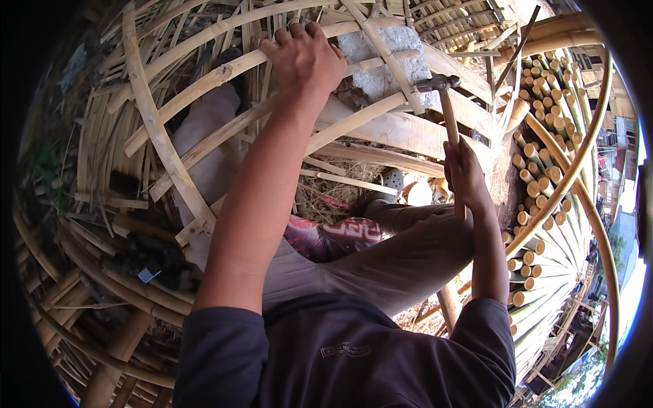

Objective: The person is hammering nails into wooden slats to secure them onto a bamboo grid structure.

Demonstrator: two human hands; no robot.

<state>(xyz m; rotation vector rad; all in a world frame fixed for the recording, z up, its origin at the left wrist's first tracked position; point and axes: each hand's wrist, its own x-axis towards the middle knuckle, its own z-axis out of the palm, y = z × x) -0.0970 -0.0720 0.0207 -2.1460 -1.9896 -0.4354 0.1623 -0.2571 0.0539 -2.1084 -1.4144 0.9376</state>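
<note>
Split bamboo slats cross one another and form a lattice frame in front of me. My left hand is closed over one bamboo slat near the top, fingers curled round its far edge. In my right hand is a hammer, gripped by its wooden handle. The dark hammer head is at the end of a crossing slat, close to where it meets another slat; whether they touch, I cannot tell. Under these slats lies a rough grey stone block, partly covered by them.
Wooden planks lie beneath the stone. A large stack of cut bamboo poles stands to the right, with curved poles across it. Loose strips are piled on the left. My bent leg is below the frame.
</note>
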